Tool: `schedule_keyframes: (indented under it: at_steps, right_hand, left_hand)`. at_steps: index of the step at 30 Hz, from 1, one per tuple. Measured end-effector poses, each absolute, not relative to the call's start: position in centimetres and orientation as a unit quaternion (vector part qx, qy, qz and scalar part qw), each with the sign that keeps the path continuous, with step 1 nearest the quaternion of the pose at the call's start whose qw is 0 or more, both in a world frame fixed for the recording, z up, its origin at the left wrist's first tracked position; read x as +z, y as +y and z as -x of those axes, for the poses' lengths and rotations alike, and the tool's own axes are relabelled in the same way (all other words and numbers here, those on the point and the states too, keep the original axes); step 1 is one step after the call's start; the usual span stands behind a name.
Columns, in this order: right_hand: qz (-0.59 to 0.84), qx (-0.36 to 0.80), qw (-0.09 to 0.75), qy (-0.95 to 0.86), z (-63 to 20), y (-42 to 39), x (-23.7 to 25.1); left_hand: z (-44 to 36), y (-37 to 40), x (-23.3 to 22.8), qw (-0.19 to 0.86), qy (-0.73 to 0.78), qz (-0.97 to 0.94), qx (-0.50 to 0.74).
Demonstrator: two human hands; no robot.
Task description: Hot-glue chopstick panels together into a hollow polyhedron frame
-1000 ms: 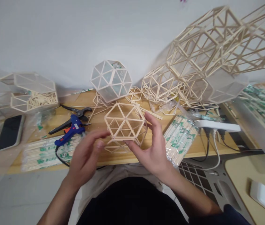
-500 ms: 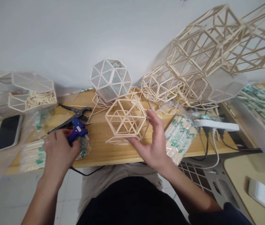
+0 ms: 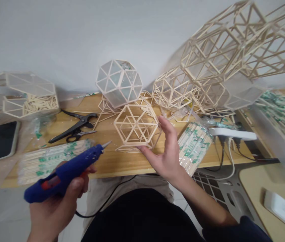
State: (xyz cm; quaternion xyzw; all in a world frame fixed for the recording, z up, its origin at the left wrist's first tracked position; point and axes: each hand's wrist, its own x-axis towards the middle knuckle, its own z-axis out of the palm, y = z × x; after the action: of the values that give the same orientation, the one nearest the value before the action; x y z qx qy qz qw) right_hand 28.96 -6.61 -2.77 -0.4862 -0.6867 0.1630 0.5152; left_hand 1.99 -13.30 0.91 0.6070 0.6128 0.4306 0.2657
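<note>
My left hand [image 3: 61,205] is wrapped round a blue hot glue gun [image 3: 75,168], its metal nozzle pointing right and slightly up. A black cord trails from below that hand toward my lap. With thumb and fingers my right hand [image 3: 166,153] grips the right side of a wooden stick frame [image 3: 136,125], made of triangles joined in a hexagon shape. The frame rests on the wooden table [image 3: 107,164]. Between the nozzle tip and the frame there is a small gap.
Black pliers [image 3: 75,126] and scissors [image 3: 77,135] lie behind the glue gun. Packs of sticks [image 3: 194,146] flank the work area. A covered stick ball [image 3: 119,82] stands behind; a large stick structure [image 3: 215,50] rises at right. A phone [image 3: 2,141] and power strip [image 3: 234,134] lie outward.
My left hand has lifted the glue gun off the table, brought it nearer and turned its nozzle toward the frame. My right hand keeps its hold almost unmoved.
</note>
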Motion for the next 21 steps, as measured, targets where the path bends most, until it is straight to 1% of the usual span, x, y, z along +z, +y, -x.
schedule_keyframes:
  at_steps: [2,5,12,21]
  right_hand:
    - [0.485,0.163,0.517,-0.686,-28.9,-6.6,-2.8]
    - [0.478,0.164,0.522,-0.687,-28.9,-6.6,-2.9]
    - [0.484,0.159,0.516,-0.689,-28.9,-6.7,-2.8]
    - [0.485,0.153,0.515,-0.69,-29.0,-6.7,-2.8]
  left_hand:
    - [-3.1,-13.8,1.3,0.296,0.604,-0.587,0.451]
    - [-3.8,-13.8,1.4,0.304,0.615,-0.577,0.444]
    - [-2.1,-12.8,0.3,0.262,0.569,-0.684,0.375]
    - [-1.9,-12.9,-0.4,0.246,0.574,-0.683,0.377]
